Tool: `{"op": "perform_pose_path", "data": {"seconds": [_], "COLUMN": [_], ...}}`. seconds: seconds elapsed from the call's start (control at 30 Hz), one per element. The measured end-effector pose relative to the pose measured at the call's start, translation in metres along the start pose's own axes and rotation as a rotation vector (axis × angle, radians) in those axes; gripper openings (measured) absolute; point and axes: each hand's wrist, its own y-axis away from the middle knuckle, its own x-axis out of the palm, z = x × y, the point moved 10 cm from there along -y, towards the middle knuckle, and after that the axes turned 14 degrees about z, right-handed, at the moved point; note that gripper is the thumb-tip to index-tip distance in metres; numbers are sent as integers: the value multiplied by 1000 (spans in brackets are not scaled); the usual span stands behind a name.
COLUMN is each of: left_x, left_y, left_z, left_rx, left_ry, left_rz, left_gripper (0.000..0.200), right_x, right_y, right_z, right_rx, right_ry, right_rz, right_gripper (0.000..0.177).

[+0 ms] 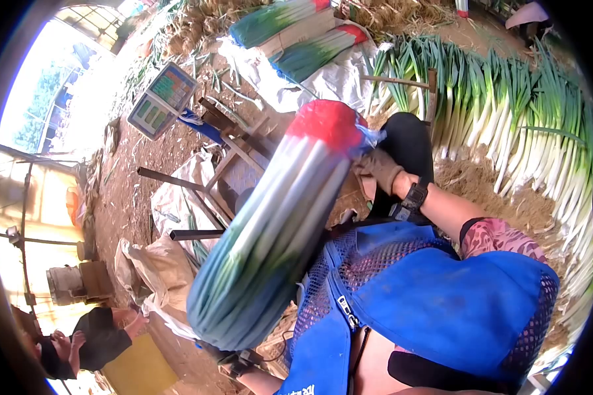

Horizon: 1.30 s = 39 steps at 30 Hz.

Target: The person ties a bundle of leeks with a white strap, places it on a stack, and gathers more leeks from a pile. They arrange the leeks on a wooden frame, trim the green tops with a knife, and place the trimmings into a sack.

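A thick bundle of long green onions in a clear plastic bag with a red end slants across the middle, in front of my blue vest. My right hand, in a dusty glove, is closed at the red end, by a gathered bit of plastic. My left hand is under the leafy end, against the bag; its fingers are mostly hidden behind the bundle.
Loose green onions lie in a long row at right. Two bagged bundles lie on white sheeting at the top. A scale display, a metal frame stand and sacks are at left. Another person sits at lower left.
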Motion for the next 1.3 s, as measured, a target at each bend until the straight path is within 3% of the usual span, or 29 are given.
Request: {"op": "perform_pose_path", "data": {"seconds": [0.03,0.1,0.17,0.23,0.3,0.33,0.37,0.47,0.6,0.73,0.83,0.9,0.97,1.03,1.1,1.13,1.17,1.23,1.3], "left_x": [-6,-20,-25,-27,-25,-20,-17,-4,-11,-13,40,99,179,193,178,168,160,141,139], "left_y": [1,5,3,-5,-15,-19,-23,-31,-18,25,64,82,95,86,64,52,39,15,-14], "left_z": [11,21,21,15,1,-8,-17,-39,-45,-3,70,104,89,93,93,89,83,64,24], "left_rx": [-37,-87,-103,-105,-101,-94,-88,-81,-88,-214,-176,-40,103,117,-32,-104,-147,-196,-126], "left_ry": [-10,-57,-112,-184,-275,-328,-375,-524,-775,-1485,-2066,-2164,-2071,-1970,-1694,-1556,-1411,-1122,-932], "left_rz": [-31,-108,-159,-176,-199,-202,-214,-223,-223,-170,34,83,70,126,145,140,113,27,-21], "left_gripper": [63,62,61,61,60,60,59,59,58,57,57,57,55,55,55,55,55,56,56], "right_x": [-34,-42,-5,35,95,119,137,169,203,217,225,229,238,239,224,219,216,196,181], "right_y": [-8,32,68,56,38,45,32,-21,-41,-40,-33,-33,-23,-18,-22,-7,-1,7,20], "right_z": [24,100,191,224,253,255,243,198,167,150,143,140,154,158,125,145,177,186,204], "right_rx": [-10,-396,-544,-696,-102,-345,-490,-125,76,206,281,280,249,173,222,208,-7,-61,-63], "right_ry": [549,867,1128,1402,1312,1550,1633,1208,1064,1025,1014,1112,1222,1229,926,922,1073,1006,915], "right_rz": [-170,-606,-655,-345,421,380,570,1115,1352,1458,1490,1471,1434,1439,1529,1471,1324,1159,1075], "right_gripper": [71,80,88,97,104,107,103,100,98,97,96,89,87,85,81,81,83,86,85]}}
